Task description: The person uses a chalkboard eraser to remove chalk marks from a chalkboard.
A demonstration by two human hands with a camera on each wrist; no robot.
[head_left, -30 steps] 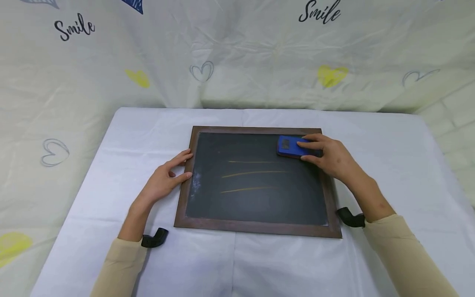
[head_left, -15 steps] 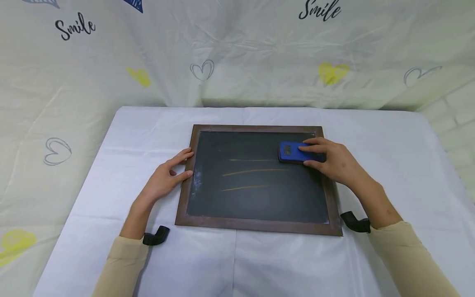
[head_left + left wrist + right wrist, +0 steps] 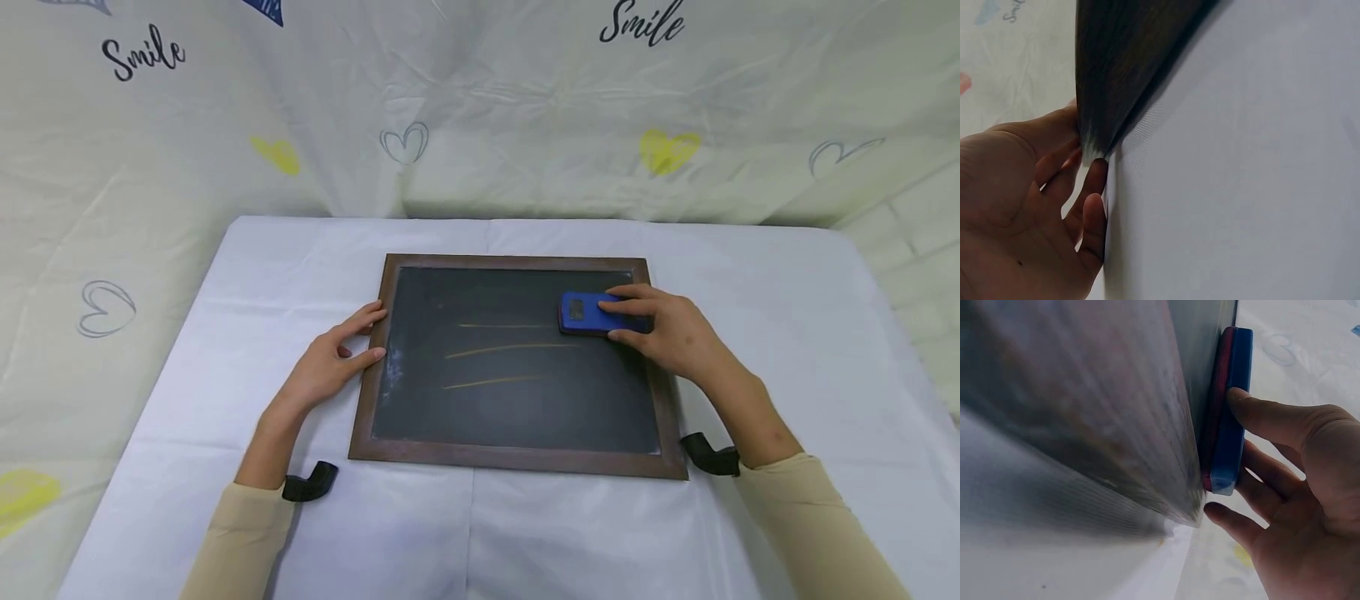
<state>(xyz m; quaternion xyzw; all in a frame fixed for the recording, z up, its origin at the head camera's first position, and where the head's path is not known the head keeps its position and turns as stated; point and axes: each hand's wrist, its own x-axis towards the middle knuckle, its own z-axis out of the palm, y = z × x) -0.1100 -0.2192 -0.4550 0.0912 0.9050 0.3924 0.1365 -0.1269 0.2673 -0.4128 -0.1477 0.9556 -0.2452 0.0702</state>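
Fingers and thumb of the right hand pinch the blue eraser, thumb along its near side, fingers over its top and far edge. It lies on the blackboard's upper right, beside the top yellow line. Left-hand fingers, loosely extended, touch the wooden frame's left edge on the white cloth.

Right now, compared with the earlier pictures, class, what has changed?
The right hand has moved the eraser toward the near edge of the board. Nothing was newly gripped or released. The left hand still touches the board's left edge; three yellow lines remain.
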